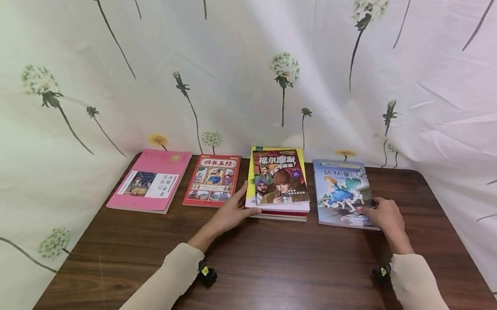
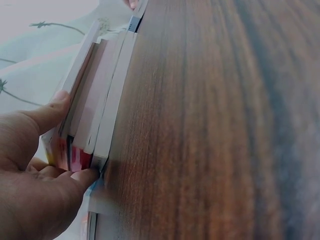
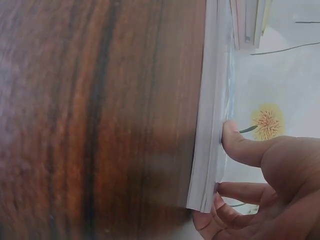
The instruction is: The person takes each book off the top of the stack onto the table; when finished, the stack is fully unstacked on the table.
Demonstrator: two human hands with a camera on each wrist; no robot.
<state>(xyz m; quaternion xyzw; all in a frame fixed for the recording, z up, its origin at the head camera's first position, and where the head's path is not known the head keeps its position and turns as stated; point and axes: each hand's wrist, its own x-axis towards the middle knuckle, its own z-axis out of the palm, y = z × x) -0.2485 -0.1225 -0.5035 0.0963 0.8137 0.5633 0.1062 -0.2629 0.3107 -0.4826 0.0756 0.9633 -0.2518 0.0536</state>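
Note:
A stack of several books (image 1: 281,180) lies at the middle of the back of the table, topped by a dark comic-style cover over a yellow one. My left hand (image 1: 230,215) grips the stack's left side. In the left wrist view, its thumb lies against the upper book edges and its fingers curl at the stack's lower corner. To the right lies a blue picture-cover book (image 1: 339,194), which my right hand (image 1: 387,219) holds by its right edge. The right wrist view shows the thumb on the cover and the fingers around the book's pages (image 3: 207,125).
A red book (image 1: 213,181) lies left of the stack, and a pink book (image 1: 151,180) farther left. All rest on a brown wooden table (image 1: 289,275). Behind it hangs a white curtain (image 1: 241,70) with dandelion prints.

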